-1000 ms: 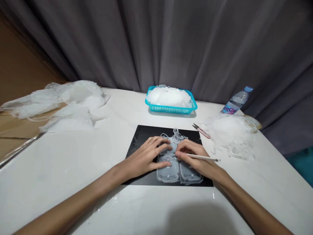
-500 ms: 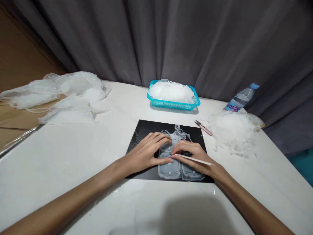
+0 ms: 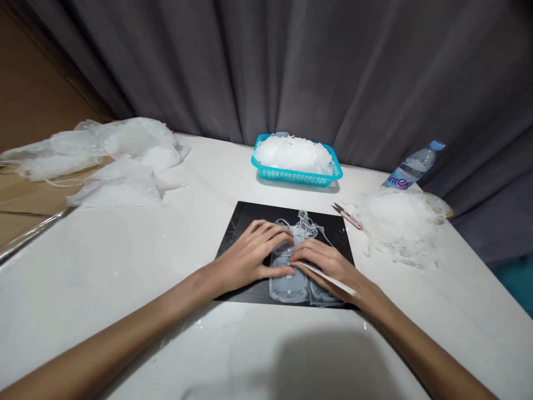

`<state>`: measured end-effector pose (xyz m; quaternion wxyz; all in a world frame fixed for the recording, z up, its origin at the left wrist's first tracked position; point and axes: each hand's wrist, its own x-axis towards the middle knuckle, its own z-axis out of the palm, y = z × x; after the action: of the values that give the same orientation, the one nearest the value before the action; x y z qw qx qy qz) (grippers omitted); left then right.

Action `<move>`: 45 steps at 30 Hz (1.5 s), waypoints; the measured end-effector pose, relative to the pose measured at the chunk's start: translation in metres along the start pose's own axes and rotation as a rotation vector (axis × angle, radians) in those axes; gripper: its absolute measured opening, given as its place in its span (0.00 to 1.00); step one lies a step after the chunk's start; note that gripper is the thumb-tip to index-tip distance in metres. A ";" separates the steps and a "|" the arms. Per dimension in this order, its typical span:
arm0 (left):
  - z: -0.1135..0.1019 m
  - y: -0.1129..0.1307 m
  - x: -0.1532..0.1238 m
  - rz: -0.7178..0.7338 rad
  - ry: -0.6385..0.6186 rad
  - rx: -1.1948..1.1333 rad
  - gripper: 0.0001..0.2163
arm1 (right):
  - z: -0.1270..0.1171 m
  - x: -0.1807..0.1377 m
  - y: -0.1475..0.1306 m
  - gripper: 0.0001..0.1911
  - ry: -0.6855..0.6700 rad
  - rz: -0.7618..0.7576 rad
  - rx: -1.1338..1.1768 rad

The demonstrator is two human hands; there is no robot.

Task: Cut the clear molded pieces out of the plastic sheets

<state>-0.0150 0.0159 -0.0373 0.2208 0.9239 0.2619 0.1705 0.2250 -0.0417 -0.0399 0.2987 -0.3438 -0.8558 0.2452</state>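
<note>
Your left hand (image 3: 254, 255) grasps nothing; its fingers are spread, with the thumb and fingertips resting on the translucent moulded sheet (image 3: 288, 286). The right grip is closed on a slim white pen-like tool (image 3: 328, 276), and the right hand (image 3: 333, 264) sits just beside the left, over the sheet. The tool's tip is hidden by your fingers, so I cannot tell whether it touches.

The sheet lies flat on the black mat (image 3: 245, 222), in front of you on the bench (image 3: 166, 333), with loose strands (image 3: 307, 222) curling at its far end. To work well here, press down with the left fingertips on both sides of the spot so the soft-looking film does not creep. Hold the tool low and slanted, use small, light strokes, and leave the left thumb out of the tip's path, since the two hands are very near each other. The curls could snag; mind them. The pink-handled snips (image 3: 348, 215) lie near the mat's far right corner.
</note>
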 end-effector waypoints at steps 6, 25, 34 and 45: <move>0.000 0.000 -0.001 0.015 -0.025 0.047 0.22 | 0.001 -0.007 0.001 0.09 0.047 -0.020 -0.141; 0.002 -0.005 0.001 0.029 -0.034 0.082 0.23 | -0.002 0.001 0.000 0.07 0.060 -0.120 -0.071; 0.001 -0.004 0.003 0.029 -0.031 0.070 0.24 | -0.012 -0.002 -0.001 0.03 0.065 0.153 0.188; 0.000 -0.001 0.001 0.032 -0.030 0.064 0.23 | -0.006 -0.001 0.002 0.04 0.037 0.108 0.196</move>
<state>-0.0144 0.0174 -0.0377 0.1926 0.9369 0.2491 0.1516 0.2305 -0.0397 -0.0372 0.3330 -0.3632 -0.8023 0.3369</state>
